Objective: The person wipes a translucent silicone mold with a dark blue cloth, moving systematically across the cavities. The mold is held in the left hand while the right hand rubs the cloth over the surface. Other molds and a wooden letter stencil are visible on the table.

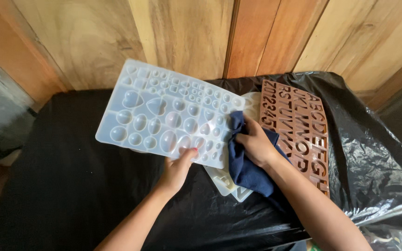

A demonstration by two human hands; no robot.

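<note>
Nearest, the left hand (177, 169) pinches the lower edge of a clear silicone gem mould (168, 114), thumb on top, holding it tilted up off the black plastic sheet (70, 186), which lies bare and open to the left. Just beside it, the right hand (256, 144) is closed around a navy cloth (247, 172), pressing it against the mould's right edge, over a second clear mould (226, 181). Further right lies a brown letter mould (303, 125), close to the wooden wall (182, 37).
</note>
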